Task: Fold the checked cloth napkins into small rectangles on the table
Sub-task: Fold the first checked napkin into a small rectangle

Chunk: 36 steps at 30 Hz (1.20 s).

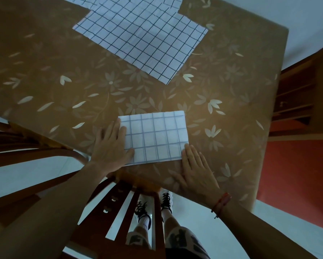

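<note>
A white napkin with a dark check point(155, 137) lies folded into a small rectangle near the table's front edge. My left hand point(111, 146) rests flat on its left end, fingers spread over the cloth. At the folded napkin's lower right corner my right hand point(196, 169) lies flat on the table, fingertips touching the cloth's edge. Neither hand grips anything. A larger checked napkin point(144, 40) lies spread out flat farther back. Another checked napkin point(119, 0) lies partly under it at the top edge of the view.
The table point(54, 71) wears a brown cloth with pale flowers. A wooden chair back point(130, 208) stands between me and the table. Another wooden chair point(16, 139) is at the left. A wooden shelf unit point(299, 101) stands on the right by a red floor area.
</note>
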Tool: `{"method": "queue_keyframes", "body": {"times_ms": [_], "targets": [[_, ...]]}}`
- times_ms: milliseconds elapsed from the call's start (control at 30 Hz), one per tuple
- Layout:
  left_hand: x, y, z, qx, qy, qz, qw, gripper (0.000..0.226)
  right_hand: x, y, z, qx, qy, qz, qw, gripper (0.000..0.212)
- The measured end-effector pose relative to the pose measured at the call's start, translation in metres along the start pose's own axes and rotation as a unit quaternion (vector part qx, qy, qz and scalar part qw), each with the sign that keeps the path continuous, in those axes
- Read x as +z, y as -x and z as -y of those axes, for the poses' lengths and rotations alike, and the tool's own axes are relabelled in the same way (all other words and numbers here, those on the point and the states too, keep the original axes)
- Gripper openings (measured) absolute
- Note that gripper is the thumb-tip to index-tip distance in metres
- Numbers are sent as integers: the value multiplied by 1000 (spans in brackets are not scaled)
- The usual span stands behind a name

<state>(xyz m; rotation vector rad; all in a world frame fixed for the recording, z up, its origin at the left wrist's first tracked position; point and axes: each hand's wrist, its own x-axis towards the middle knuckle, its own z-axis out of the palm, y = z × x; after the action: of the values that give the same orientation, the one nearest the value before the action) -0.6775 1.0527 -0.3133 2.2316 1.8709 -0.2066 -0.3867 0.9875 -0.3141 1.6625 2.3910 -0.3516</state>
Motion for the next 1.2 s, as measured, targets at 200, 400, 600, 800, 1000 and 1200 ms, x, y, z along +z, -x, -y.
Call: {"method": "queue_keyframes", "body": {"times_ms": [200, 400, 600, 800, 1000, 1200], "targets": [[-9, -8, -3, -15, 11, -30, 999, 71, -11, -17, -14, -21, -3, -81, 996, 47], [-20, 6, -5, -160, 129, -15, 979, 52, -44, -70, -24, -6, -74, -153, 985, 31], [-36, 32, -13, -304, 311, 76, 897, 21, -79, -136, -20, -7, -102, -75, 992, 49], [-44, 37, -25, -411, 443, 105, 790, 17, -84, -166, -20, -28, -114, -7, 993, 51], [-41, 33, -31, -458, 485, 92, 739, 14, -77, -171, -25, -6, -119, 7, 993, 55], [-39, 32, -33, -466, 484, 94, 735, 21, -78, -180, -34, 5, -84, 5, 996, 48]]}}
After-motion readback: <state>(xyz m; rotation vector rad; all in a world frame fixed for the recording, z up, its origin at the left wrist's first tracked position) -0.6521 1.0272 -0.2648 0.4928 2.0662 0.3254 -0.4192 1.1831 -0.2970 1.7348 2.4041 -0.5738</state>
